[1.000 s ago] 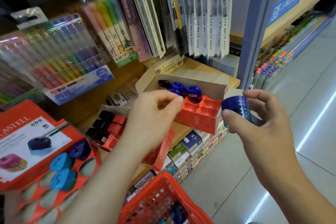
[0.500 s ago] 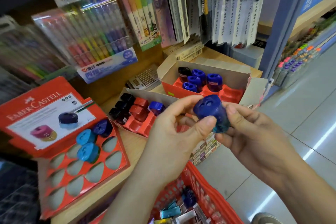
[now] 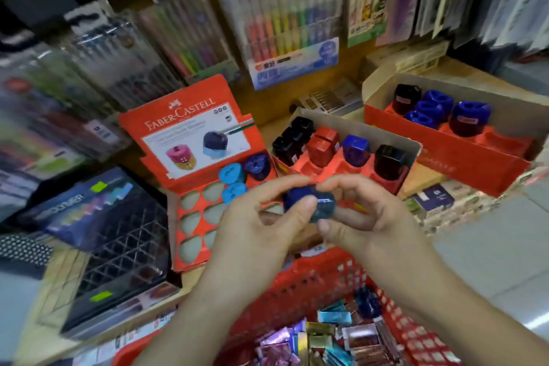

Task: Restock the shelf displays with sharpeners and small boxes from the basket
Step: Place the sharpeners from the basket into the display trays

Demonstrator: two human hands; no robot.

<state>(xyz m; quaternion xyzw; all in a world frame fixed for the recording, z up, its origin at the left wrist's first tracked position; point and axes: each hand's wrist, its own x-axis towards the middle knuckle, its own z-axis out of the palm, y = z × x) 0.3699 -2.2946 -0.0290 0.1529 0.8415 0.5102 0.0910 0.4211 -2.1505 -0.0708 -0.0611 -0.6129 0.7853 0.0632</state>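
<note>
Carried leftward, the blue sharpener (image 3: 309, 202) now hovers just right of the Faber-Castell display box (image 3: 184, 119); left hand (image 3: 255, 226) and right hand (image 3: 377, 223) both pinch it.

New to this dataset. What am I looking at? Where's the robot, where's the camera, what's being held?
There is no robot: a person works with bare hands. Every picture comes from one wide-angle camera worn on the head, looking forward and down. The left hand and right hand together pinch a dark blue sharpener. Behind them on the shelf stand a Faber-Castell tray with mostly bare slots, a middle box and a right box, both partly filled with shelved sharpeners. Below is the red basket, holding small foil boxes and a spare blue sharpener.
</note>
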